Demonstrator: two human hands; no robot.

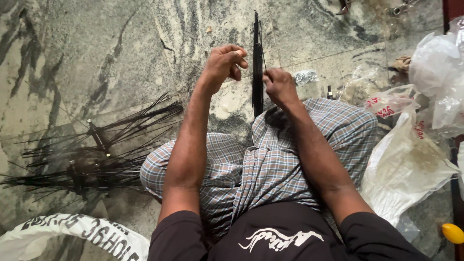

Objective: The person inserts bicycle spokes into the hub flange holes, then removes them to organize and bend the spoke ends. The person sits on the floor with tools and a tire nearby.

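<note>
I sit on a marbled stone floor with a checked cloth over my legs. A black wheel rim (257, 67) stands edge-on in front of me, rising from between my knees. My right hand (279, 87) is closed on a thin spoke right beside the rim. My left hand (225, 62) is raised just left of the rim, fingertips pinched together on something small; I cannot tell what it is.
Two hubs with bundles of black spokes (92, 154) lie on the floor to my left. Clear plastic bags (411, 159) pile up on the right, with a small bag of metal bits (305, 76) by the rim. A white printed sack (82, 237) lies bottom left, a yellow object (453, 233) bottom right.
</note>
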